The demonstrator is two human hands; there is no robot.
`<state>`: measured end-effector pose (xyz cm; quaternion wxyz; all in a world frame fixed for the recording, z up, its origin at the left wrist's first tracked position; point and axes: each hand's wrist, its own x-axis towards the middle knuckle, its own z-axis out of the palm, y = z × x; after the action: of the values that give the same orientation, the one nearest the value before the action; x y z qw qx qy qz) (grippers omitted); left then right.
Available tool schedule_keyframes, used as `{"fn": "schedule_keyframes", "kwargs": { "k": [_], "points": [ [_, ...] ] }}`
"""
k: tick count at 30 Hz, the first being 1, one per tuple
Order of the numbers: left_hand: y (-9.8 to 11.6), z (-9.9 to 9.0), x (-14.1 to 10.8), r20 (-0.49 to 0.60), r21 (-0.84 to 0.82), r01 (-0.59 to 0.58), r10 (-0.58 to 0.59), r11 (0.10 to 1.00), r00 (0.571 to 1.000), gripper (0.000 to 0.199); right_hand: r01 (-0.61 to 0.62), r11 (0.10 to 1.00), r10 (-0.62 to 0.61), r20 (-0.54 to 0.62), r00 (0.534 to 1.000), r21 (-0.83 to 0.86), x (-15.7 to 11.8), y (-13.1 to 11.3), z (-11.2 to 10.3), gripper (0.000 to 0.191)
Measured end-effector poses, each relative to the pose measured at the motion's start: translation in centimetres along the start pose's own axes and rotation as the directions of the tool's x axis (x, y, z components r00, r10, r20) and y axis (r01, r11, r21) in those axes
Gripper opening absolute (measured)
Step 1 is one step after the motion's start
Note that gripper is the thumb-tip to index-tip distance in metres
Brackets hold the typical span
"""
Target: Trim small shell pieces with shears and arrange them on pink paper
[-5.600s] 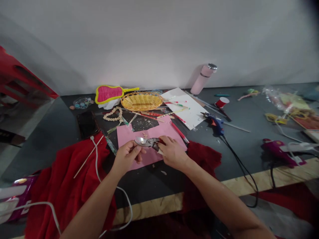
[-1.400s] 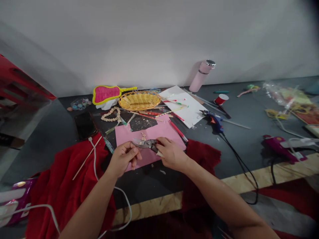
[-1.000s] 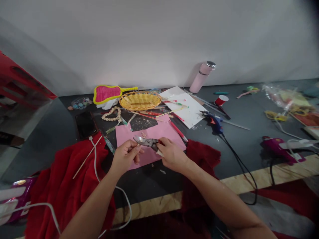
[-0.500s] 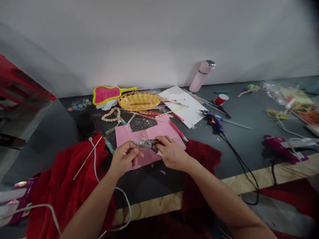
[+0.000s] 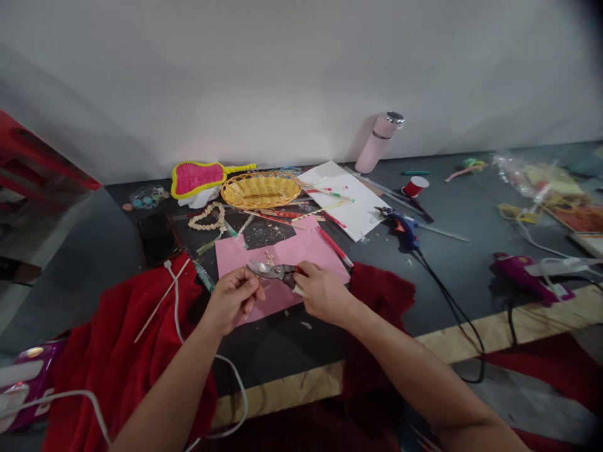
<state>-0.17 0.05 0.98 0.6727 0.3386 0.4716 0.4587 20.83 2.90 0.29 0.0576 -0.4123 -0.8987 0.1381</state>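
No word, number or brand can be read. Small pale marks show on the purple case (image 5: 47, 370) left of the left hand (image 5: 230, 300) and the purple device (image 5: 522, 277) right of the right hand (image 5: 325, 292), both too small and blurred to make out.

A grey metal cutter (image 5: 272, 270) with curved blades is held nearly level above pink paper (image 5: 308, 248) — behind them, small pale pieces (image 5: 269, 256) are scattered.
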Motion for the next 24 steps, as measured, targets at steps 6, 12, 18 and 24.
{"fn": "schedule_keyframes", "kwargs": {
  "k": [6,12,18,24],
  "points": [
    [-0.7,-0.3,0.2,0.023,0.033,-0.085,0.085,0.996,0.996,0.031,0.031,0.999,-0.032,0.036,0.999,0.033,-0.4,0.2,-0.7,0.024],
    [-0.8,-0.4,0.2,0.067,0.059,-0.127,0.123,0.990,0.990,0.030,0.127,0.984,-0.138,0.083,0.987,0.124,-0.6,0.8,-1.7,0.019],
    [-0.9,-0.6,0.1,0.152,-0.012,-0.122,0.122,0.992,0.981,0.027,0.177,0.978,-0.179,0.013,0.984,0.113,-0.5,1.4,-1.5,0.023],
    [-0.6,-0.7,-0.2,0.222,-0.064,0.001,0.014,0.998,0.975,0.026,0.146,0.989,-0.146,-0.058,0.988,0.008,-0.3,1.4,-1.2,0.031]
  ]
}}
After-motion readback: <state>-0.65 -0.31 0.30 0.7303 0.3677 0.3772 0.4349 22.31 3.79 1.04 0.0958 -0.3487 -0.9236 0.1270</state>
